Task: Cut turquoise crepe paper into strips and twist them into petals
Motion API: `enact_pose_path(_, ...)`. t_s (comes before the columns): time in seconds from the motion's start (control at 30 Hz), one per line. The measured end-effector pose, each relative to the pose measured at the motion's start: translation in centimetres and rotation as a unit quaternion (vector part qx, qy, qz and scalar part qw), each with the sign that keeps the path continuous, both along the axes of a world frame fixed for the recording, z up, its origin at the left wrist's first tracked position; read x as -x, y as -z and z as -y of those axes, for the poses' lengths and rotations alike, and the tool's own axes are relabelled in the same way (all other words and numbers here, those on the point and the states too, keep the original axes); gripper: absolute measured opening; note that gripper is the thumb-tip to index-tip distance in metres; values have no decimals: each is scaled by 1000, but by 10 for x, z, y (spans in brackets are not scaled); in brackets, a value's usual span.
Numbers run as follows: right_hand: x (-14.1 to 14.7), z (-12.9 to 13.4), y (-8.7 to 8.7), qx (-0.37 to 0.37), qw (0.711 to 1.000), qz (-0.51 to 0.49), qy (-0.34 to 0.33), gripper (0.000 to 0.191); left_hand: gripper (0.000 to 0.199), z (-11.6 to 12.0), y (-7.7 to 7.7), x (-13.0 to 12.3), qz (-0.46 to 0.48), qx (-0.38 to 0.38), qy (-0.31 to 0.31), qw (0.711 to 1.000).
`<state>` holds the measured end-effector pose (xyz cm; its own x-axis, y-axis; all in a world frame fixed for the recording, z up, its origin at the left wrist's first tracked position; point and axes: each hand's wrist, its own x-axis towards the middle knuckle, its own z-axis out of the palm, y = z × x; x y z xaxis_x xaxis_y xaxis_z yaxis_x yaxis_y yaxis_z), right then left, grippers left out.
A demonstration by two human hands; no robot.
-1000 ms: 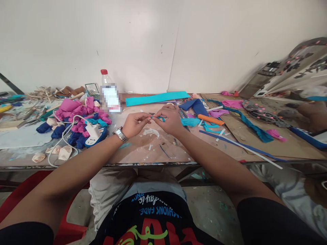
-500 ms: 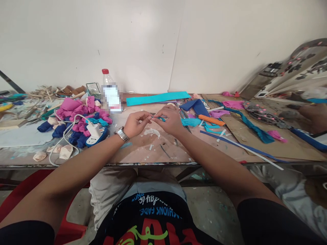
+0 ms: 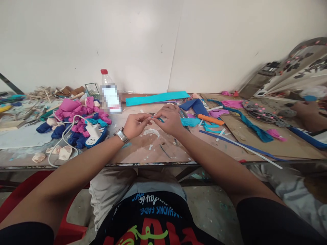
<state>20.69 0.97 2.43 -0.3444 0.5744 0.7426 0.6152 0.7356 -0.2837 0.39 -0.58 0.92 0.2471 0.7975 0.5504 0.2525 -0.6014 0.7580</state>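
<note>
My left hand [image 3: 137,125] and my right hand [image 3: 169,119] meet fingertip to fingertip above the table. Both are pinched on a small blue piece [image 3: 153,116], mostly hidden by the fingers; it looks like crepe paper or cloth. Behind them lies a long turquoise strip [image 3: 157,98]. To the right of my right hand are a folded dark-blue strip [image 3: 196,106], crumpled turquoise scraps [image 3: 190,121] and an orange roll [image 3: 211,119]. A thin blue strip [image 3: 237,144] and a white strip [image 3: 255,152] stretch toward the table's front edge.
Left stand a pile of magenta and blue rosettes [image 3: 76,112], a power strip [image 3: 95,136] with a white cable, a phone [image 3: 111,98] and a red-capped bottle [image 3: 104,72]. Cardboard [image 3: 240,132] covers the right side, where another person's hand [image 3: 308,114] shows. A wall rises behind.
My hands stay pinched together in nearly the same place. At the far right, the other person's hand has shifted left. The view has moved very slightly.
</note>
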Motion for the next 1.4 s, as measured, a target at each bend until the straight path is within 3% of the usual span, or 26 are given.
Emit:
enact_pose_path(0.63, 1, 2, -5, -3, 1000, 19, -9, 27, 46, -10, 8, 3, -1, 29, 5, 1000)
enact_pose_path(0.8, 0, 2, -5, 3, 1000, 26, -12, 26, 46, -11, 7, 2, 41, 65, 20, 997)
enact_pose_path(1.0, 1, 2, -3, 7, 1000, 22, -18, 26, 43, -10, 5, 2, 58, 55, 10, 997)
enact_pose_path(1.23, 1, 2, -2, -3, 1000, 15, -15, 34, 37, -7, 8, 1, 52, 51, 61, 996)
enact_pose_path(1.4, 0, 2, -3, 10, 1000, 17, -7, 34, 35, -8, 6, 1, 44, 41, 57, 997)
